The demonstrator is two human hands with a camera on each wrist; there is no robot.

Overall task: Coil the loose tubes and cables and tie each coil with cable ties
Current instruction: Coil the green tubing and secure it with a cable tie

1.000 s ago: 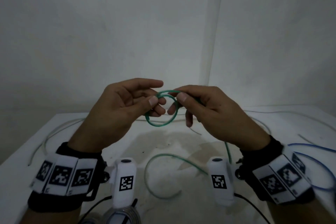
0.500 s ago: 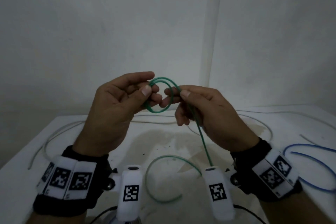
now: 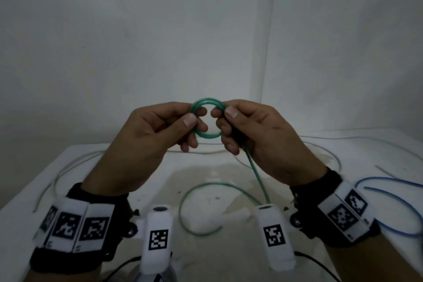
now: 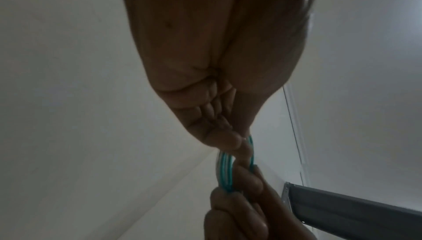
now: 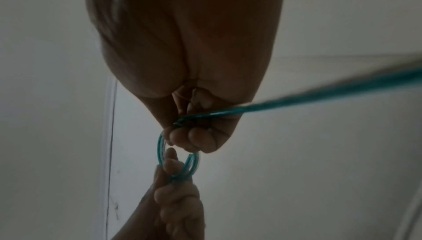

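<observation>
Nearest, on the white counter [image 3: 229,247], the free end of the green tube [image 3: 207,136] lay in an open curve between the two wrists. From there one strand rose up to the right hand [image 3: 254,131]. Above the counter, both hands held a small coil of that tube, several turns thick, upright between them. The left hand [image 3: 160,131] pinched the coil's left side between thumb and curled fingers; the right hand's grip closed likewise on the coil's right side, with the trailing strand running out under its fingers. To the right a blue cable [image 3: 389,201] looped on the counter. Farther back, pale clear tubes [image 3: 75,165] curved across the counter towards the wall.
</observation>
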